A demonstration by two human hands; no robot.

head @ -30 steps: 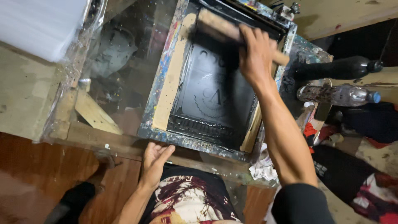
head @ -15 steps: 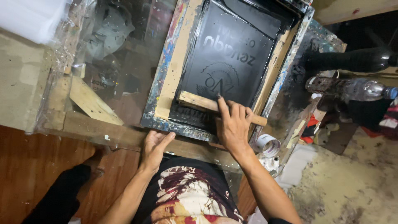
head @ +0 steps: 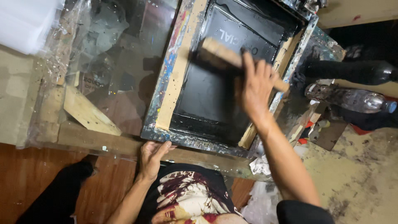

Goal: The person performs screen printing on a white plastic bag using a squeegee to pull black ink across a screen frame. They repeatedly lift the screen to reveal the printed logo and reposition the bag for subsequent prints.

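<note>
Gripping the wooden-handled squeegee [head: 232, 58] across its middle, the right hand [head: 255, 89] is closed around it, fingers wrapped over the top edge, with the blade down on the black mesh of the screen-printing frame [head: 178, 79]. The squeegee sits in the upper half of the frame, tilted, just below a line of pale stencil lettering near the far end. The left hand [head: 152, 155] lies flat with fingers spread narrowly against the near rim of the frame, pressing on its paint-spattered edge and holding nothing.

Judging by how things lie, the mesh is coated evenly in black ink from the near rim up to the blade, so most of the screen looks covered; the strip beyond the squeegee, toward the lettering, seems to be what remains. Whether anything lies beneath the screen cannot be seen.

Beside the frame, the glass-topped surface [head: 116, 62] carries a wooden wedge [head: 89, 112] to the left. On the right, a clear plastic bottle [head: 352, 99] and a dark bottle [head: 352, 71] lie on their sides, well apart from the hands.
</note>
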